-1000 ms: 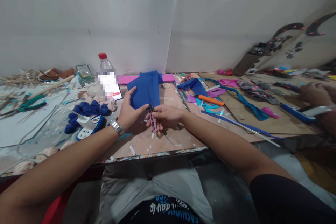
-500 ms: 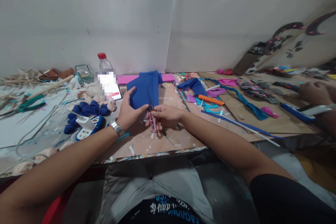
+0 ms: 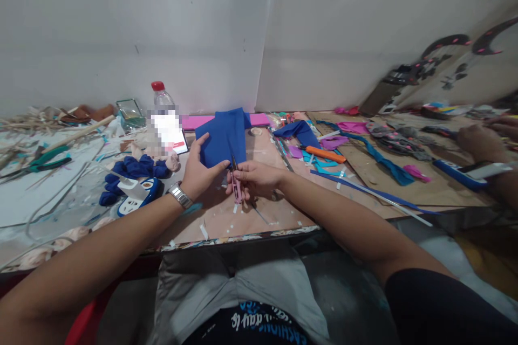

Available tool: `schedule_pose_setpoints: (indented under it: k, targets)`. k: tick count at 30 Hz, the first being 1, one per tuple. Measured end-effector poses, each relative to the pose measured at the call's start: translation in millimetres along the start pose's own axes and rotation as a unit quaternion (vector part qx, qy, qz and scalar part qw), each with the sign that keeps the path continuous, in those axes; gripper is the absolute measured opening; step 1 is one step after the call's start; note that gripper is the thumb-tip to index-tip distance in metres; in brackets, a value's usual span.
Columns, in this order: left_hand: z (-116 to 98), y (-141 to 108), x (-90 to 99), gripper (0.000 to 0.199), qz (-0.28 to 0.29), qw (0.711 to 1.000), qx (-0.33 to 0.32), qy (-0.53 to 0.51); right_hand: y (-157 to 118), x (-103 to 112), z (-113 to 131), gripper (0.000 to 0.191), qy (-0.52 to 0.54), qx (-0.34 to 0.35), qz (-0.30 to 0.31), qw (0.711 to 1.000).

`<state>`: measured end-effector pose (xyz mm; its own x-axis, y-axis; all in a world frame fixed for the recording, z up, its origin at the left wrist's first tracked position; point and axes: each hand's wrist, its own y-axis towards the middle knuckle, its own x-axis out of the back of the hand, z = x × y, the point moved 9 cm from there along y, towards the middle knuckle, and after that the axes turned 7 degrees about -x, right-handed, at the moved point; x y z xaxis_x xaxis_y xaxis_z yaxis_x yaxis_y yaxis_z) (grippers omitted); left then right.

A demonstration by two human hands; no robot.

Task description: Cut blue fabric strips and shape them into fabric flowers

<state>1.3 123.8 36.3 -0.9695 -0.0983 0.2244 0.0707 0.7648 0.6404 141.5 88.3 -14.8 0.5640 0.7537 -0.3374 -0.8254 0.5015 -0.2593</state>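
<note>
A folded piece of blue fabric (image 3: 220, 137) is raised over the middle of the table. My left hand (image 3: 198, 172), with a metal watch on the wrist, grips the fabric's lower left side, thumb in front. Small scissors with pink handles (image 3: 237, 188) are in my right hand (image 3: 257, 175), their dark blades pointing up at the fabric's lower edge near my left thumb. The two hands are close together, and the fingers behind the scissors are partly hidden.
A phone (image 3: 170, 132) leans on a bottle (image 3: 162, 98) behind my left hand. On the left are a power strip (image 3: 140, 199) and green pliers (image 3: 48, 160). An orange cutter (image 3: 322, 154) lies right among fabric scraps. Another person's hand (image 3: 481, 143) is at far right.
My hands, the fabric and the scissors have barely moved. At the far right, the other person's hand has shifted slightly left, and a second hand now shows behind it.
</note>
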Motion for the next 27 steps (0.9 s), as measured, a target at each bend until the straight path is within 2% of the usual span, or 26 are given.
schedule_pose_setpoints:
  k: [9,27]
  targets:
    - [-2.7,0.5,1.6,0.086,-0.004,1.0,-0.007,0.01,0.4,3.4,1.1,0.044,-0.009,0.007,-0.009,1.0]
    - [-2.1,1.9,4.5,0.086,-0.015,1.0,-0.005,0.009,0.5,2.9,0.9,0.038,-0.006,0.005,-0.013,1.0]
